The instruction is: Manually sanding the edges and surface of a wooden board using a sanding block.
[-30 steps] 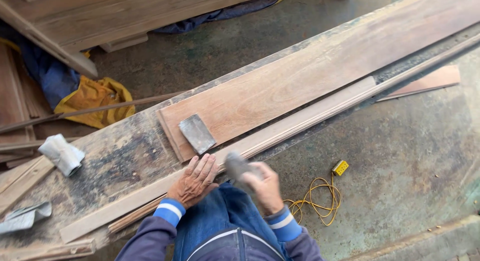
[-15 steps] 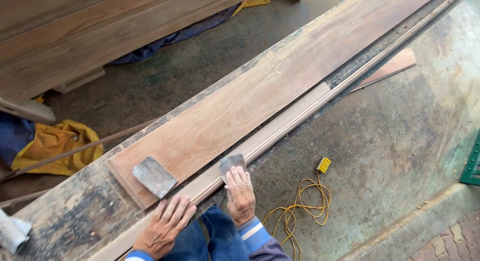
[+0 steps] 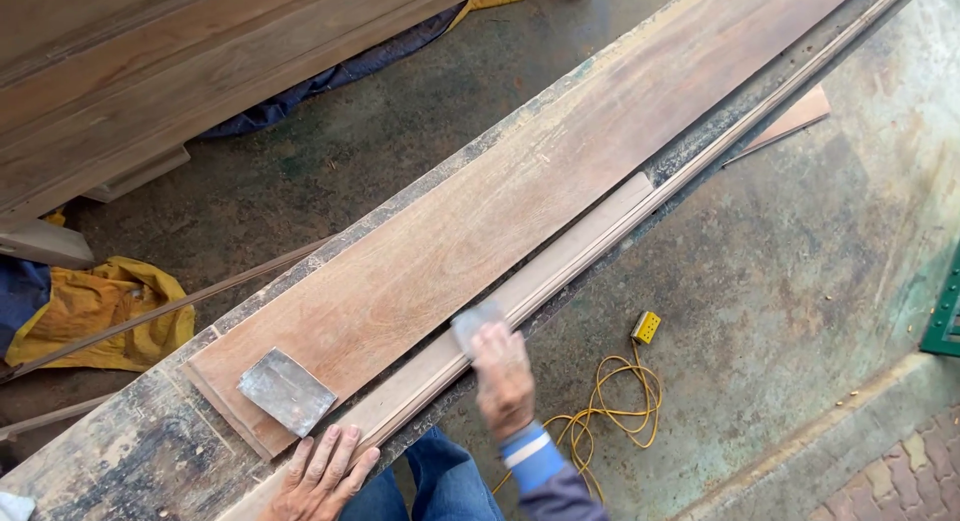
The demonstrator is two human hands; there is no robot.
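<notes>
My right hand (image 3: 503,377) presses a grey piece of sandpaper (image 3: 474,323) onto a narrow wooden strip (image 3: 560,259) that runs along the near edge of a long dusty bench (image 3: 130,446). It is blurred with motion. At the bottom of the view my left hand (image 3: 322,475) lies flat with spread fingers on the strip's near end. A second grey sandpaper sheet (image 3: 285,391) rests on the wide reddish plank (image 3: 520,196) just above my left hand.
A yellow cable with a yellow plug box (image 3: 646,327) lies coiled on the concrete floor to the right. A yellow cloth (image 3: 95,306) and a thin rod (image 3: 170,306) lie at the left. Large wooden panels (image 3: 150,71) lean at top left. A green frame (image 3: 945,316) stands at the right edge.
My right hand has slid the sandpaper farther along the strip, away from me. The view has shifted, so the bench end and my left hand sit lower in the picture.
</notes>
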